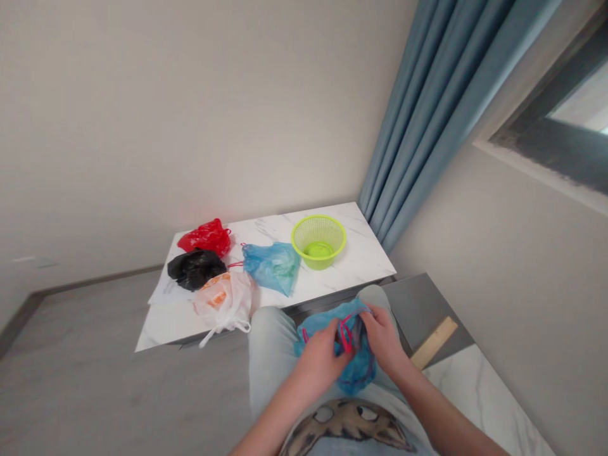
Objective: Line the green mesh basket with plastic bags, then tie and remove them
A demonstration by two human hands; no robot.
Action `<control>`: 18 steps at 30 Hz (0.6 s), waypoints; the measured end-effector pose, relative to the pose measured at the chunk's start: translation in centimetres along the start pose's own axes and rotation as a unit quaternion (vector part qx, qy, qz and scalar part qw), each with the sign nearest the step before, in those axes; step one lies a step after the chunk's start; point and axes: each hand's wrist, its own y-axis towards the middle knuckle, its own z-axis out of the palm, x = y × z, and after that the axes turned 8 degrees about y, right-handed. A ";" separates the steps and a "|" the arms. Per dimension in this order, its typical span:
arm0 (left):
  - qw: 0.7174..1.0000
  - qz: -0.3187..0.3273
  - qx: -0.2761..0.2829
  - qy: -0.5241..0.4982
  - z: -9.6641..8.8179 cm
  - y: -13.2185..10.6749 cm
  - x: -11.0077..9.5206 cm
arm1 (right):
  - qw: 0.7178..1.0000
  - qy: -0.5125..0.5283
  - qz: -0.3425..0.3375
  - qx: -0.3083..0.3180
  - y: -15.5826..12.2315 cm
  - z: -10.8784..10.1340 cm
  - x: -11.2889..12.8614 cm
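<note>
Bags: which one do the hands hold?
The blue bag in the lap; red bag, black bag, white bag and second blue bag lie on the table.

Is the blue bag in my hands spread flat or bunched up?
Bunched up: the blue bag sits crumpled in a wad between the left hand and right hand, both gripping it.

The basket (318, 240) stands on the table (363, 256) right of four bags (228, 272) (curtain (427, 126) behind), a fifth bag (358, 372) on the lap (270, 345).
</note>
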 end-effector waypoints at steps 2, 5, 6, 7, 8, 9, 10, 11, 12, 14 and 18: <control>0.999 -0.014 -0.026 0.029 1.0 0.9 1.0 | 1.000 -0.005 0.013 0.014 -0.1 -0.1 0.3; 0.989 -0.077 -0.098 0.078 -0.5 2.2 3.6 | 0.997 -0.073 -0.023 -0.014 0.2 -2.1 1.4; 0.983 -0.104 -0.126 0.079 -1.8 2.5 4.6 | 0.992 -0.112 -0.046 -0.033 0.5 -3.3 1.8; 0.978 -0.129 -0.150 0.065 -3.4 2.7 5.7 | 0.984 -0.159 -0.067 -0.045 0.8 -4.5 2.2; 0.973 -0.151 -0.169 0.039 -5.0 2.8 6.6 | 0.972 -0.213 -0.082 -0.055 1.2 -5.8 2.6; 0.966 -0.171 -0.194 0.005 -6.8 2.8 7.5 | 0.957 -0.270 -0.088 -0.054 1.6 -7.0 2.8; 0.955 -0.192 -0.224 -0.016 -8.4 2.7 8.3 | 0.941 -0.326 -0.086 -0.038 2.0 -8.2 2.9; 0.943 -0.214 -0.252 -0.035 -9.8 2.6 8.9 | 0.923 -0.374 -0.084 -0.040 2.5 -9.2 2.9; 0.930 -0.233 -0.275 -0.070 -10.8 2.3 9.3 | 0.908 -0.408 -0.081 -0.047 2.9 -10.0 2.8; 0.909 -0.253 -0.291 -0.158 -12.0 1.9 9.6 | 0.892 -0.441 -0.078 -0.058 3.7 -10.8 2.2; 0.881 -0.238 -0.284 -0.294 -11.3 1.4 8.7 | 0.899 -0.404 -0.095 -0.143 4.8 -10.4 1.1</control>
